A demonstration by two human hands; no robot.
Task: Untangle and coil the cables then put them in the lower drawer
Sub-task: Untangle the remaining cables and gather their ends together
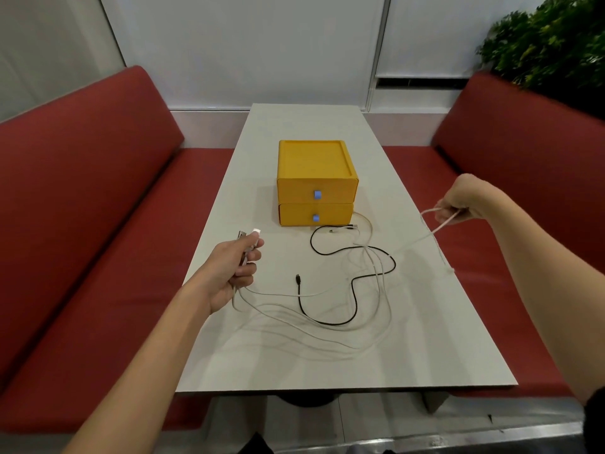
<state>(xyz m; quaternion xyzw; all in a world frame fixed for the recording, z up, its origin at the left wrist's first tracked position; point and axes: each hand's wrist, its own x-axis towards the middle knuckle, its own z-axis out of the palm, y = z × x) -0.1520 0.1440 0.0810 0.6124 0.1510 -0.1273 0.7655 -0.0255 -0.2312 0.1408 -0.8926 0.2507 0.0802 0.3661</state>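
Note:
Several white cables (327, 335) lie tangled with a black cable (355, 291) on the white table (425, 355). My left hand (234, 271) grips the plug ends of white cables near the table's left edge, plugs sticking out above my thumb. My right hand (461, 201) is raised beyond the table's right edge and pinches a loop of white cable (432, 231) that runs down to the tangle. A yellow two-drawer box (316, 181) stands behind the cables. Its lower drawer (316, 215) is closed, with a blue knob.
Red benches flank the table on the left (98, 224) and right (507, 142). A green plant (553, 44) stands at the back right. The table's near edge (343, 389) runs close in front of me.

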